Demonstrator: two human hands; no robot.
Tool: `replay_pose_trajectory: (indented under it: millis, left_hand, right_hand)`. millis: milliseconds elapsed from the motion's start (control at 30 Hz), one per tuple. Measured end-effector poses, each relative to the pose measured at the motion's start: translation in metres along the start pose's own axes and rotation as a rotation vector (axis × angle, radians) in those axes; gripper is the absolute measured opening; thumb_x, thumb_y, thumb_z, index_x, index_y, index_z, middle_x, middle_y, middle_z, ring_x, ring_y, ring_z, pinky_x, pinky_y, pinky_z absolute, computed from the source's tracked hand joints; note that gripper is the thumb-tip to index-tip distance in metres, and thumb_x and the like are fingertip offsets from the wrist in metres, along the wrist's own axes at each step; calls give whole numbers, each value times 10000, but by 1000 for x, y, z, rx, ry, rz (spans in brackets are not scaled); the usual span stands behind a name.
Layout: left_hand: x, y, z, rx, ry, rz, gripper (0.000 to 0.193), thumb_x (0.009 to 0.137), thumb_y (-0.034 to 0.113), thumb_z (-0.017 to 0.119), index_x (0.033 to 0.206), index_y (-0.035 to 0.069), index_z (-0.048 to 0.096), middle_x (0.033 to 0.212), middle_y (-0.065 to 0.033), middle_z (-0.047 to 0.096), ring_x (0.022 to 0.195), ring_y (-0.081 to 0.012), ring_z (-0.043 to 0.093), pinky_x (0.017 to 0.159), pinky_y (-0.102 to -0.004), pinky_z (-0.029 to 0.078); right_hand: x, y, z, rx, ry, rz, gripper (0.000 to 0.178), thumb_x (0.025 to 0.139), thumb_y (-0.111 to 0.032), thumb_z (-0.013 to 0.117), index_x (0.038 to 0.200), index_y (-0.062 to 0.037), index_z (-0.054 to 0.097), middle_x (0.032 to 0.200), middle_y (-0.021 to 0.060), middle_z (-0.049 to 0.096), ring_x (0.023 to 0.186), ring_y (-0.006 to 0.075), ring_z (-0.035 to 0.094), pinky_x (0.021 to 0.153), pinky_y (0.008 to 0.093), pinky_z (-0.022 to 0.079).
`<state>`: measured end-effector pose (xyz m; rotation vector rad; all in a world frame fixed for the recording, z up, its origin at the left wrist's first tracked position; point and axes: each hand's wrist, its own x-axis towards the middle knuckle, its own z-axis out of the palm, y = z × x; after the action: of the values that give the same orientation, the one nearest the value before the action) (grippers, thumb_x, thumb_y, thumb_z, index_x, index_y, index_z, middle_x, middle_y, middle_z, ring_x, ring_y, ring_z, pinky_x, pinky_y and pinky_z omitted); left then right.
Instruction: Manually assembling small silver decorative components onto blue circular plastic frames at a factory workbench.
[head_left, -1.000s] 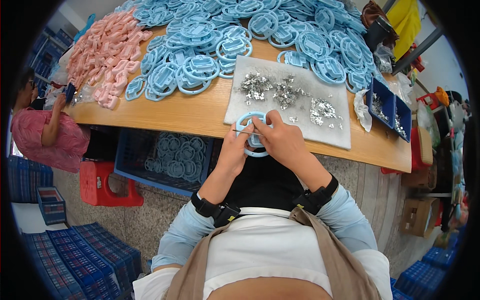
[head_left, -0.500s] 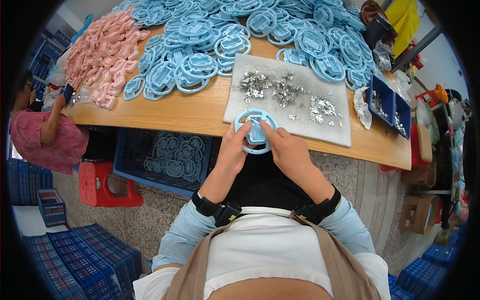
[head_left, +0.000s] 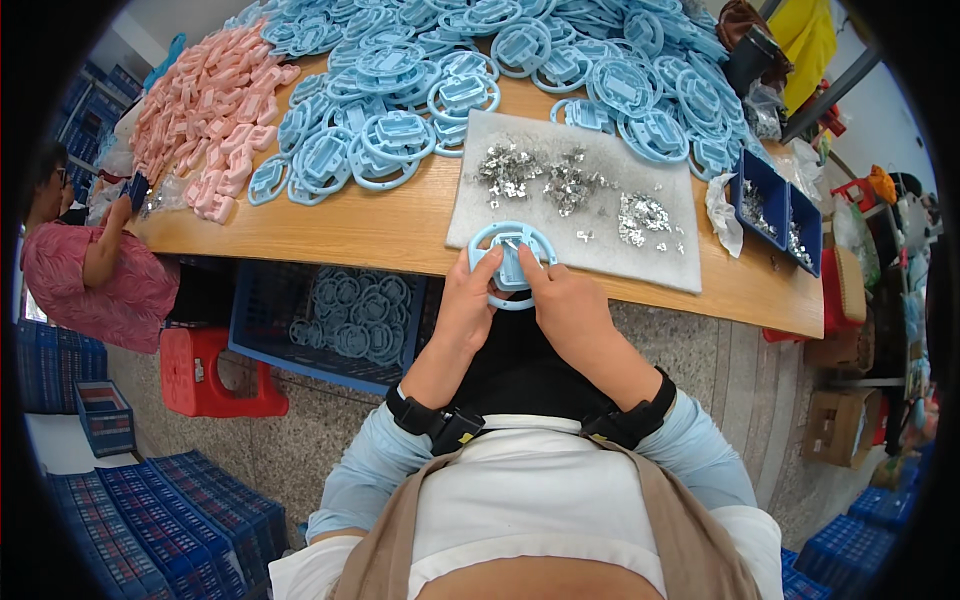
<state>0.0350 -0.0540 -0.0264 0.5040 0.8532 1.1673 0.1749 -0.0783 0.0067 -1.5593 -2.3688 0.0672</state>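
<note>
Between my two hands is a light-blue plastic steering-wheel-shaped part (head_left: 511,230), just off the table's near edge. My left hand (head_left: 466,300) grips its left side, thumb on the middle block. My right hand (head_left: 570,305) closes on the right side, thumb pressing the block's right part; whether a small metal piece lies under that thumb is hidden. Beyond the part lies a white foam mat (head_left: 600,262) with several heaps of small silvery metal clips (head_left: 570,180), (head_left: 645,216). Many more of the same blue parts (head_left: 392,140) are piled along the back of the table.
Pink plastic parts (head_left: 205,120) are heaped at the left. Blue bins (head_left: 770,200) of metal pieces and crumpled white paper (head_left: 722,215) sit at the right. Below, a blue crate (head_left: 300,358) holds blue parts beside a red stool (head_left: 195,370). A person in pink (head_left: 95,265) sits at far left.
My right thumb and hand have shifted slightly left and down over the middle block. The blue part stays nearly in place, held in both hands.
</note>
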Motion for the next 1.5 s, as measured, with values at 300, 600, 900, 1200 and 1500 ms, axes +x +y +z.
replay_pose_trajectory:
  millis: [300, 600, 900, 1200, 1500]
  left_hand:
    - [-2, -2, 1, 72, 4, 39, 280, 867, 202, 561, 1111, 77, 505, 958, -26, 582, 847, -113, 579, 690, -261, 484]
    - [3, 6, -3, -54, -40, 62, 258, 871, 189, 560, 1094, 63, 520, 951, -45, 598, 835, -146, 603, 680, -295, 510]
    - [-14, 30, -2, 57, -220, -147, 331, 866, 267, 569, 1105, 39, 552, 1005, -66, 618, 889, -156, 612, 753, -305, 504]
    - [-7, 32, 2, 141, -160, -174, 344, 805, 231, 648, 1058, 10, 575, 930, -60, 633, 837, -149, 619, 710, -284, 505]
    - [7, 16, 10, -11, -18, -15, 236, 786, 162, 668, 963, 27, 591, 858, -61, 634, 731, -130, 624, 654, -266, 526]
  right_hand:
    - [8, -20, 1, -139, -34, -55, 491, 761, -94, 545, 1215, 63, 442, 669, 151, 603, 558, 258, 624, 459, 335, 491]
    - [16, 8, -24, 133, -6, -28, 439, 763, -111, 587, 1191, -58, 506, 660, 160, 593, 652, 354, 593, 580, 428, 453]
    - [8, 33, -10, 1042, 70, 206, 316, 775, -51, 550, 1084, 12, 573, 772, 164, 641, 667, 143, 594, 620, 281, 459]
    - [5, 41, -22, 1163, -38, 178, 337, 803, -47, 544, 1132, 25, 546, 801, 95, 648, 708, 89, 559, 641, 252, 448]
    - [15, 72, -16, 1012, -56, 307, 267, 805, -100, 584, 1058, -19, 615, 841, 75, 648, 703, 112, 567, 661, 269, 457]
